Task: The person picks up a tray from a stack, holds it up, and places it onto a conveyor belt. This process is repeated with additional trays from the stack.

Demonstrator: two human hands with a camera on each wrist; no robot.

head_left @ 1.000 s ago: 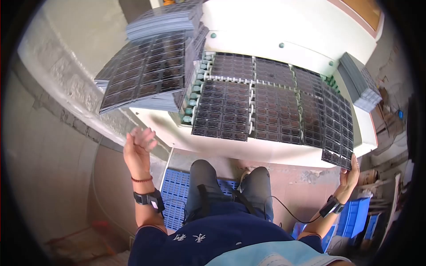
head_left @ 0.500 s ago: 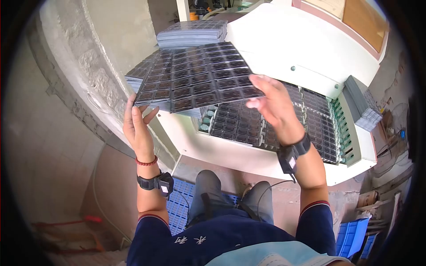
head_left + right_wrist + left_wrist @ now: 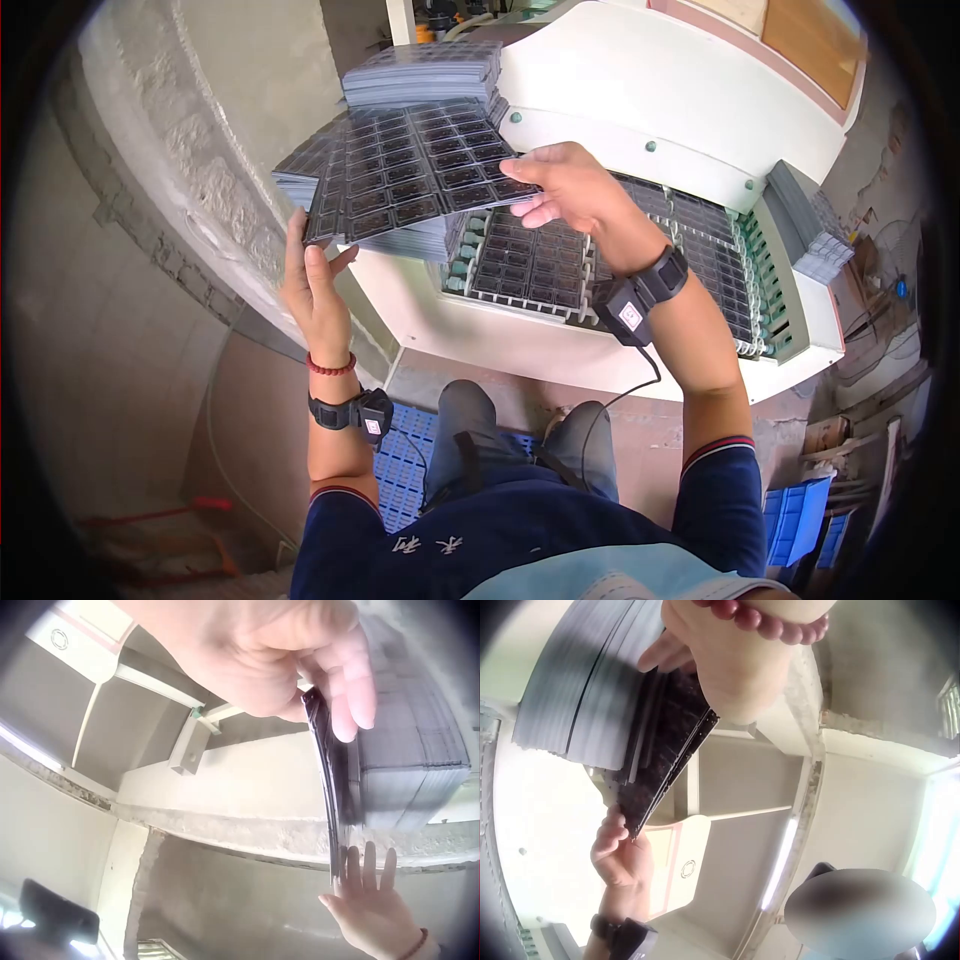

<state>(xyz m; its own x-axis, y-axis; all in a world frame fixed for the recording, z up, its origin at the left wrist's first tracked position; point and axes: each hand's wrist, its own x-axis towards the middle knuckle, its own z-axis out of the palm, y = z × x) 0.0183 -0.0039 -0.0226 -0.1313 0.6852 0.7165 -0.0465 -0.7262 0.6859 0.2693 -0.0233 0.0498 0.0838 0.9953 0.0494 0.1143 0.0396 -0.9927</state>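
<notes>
My right hand (image 3: 575, 190) pinches the right edge of a black gridded tray (image 3: 395, 180), thumb above and fingers beneath. In the left wrist view the held tray (image 3: 671, 757) shows more than one thin edge. At its near left corner is my left hand (image 3: 318, 295), touching it with fingers straight and spread in the right wrist view. The tray is tilted above a stack of grey-edged trays (image 3: 415, 240). Behind it stands a higher stack (image 3: 425, 80). Other black trays (image 3: 530, 262) lie in rows on the machine's roller bed, partly hidden by my right arm.
The white machine (image 3: 480, 335) fills the front, with green rollers (image 3: 780, 310) at its right end. Another tray stack (image 3: 810, 225) leans on that end. A rough wall (image 3: 185, 190) borders the left. Blue crates (image 3: 797, 515) stand at lower right.
My right hand has left a tray at the machine's right end and come across to the left stack, gripping a tray there. My left hand has risen to its corner. The held tray has since shifted left.
</notes>
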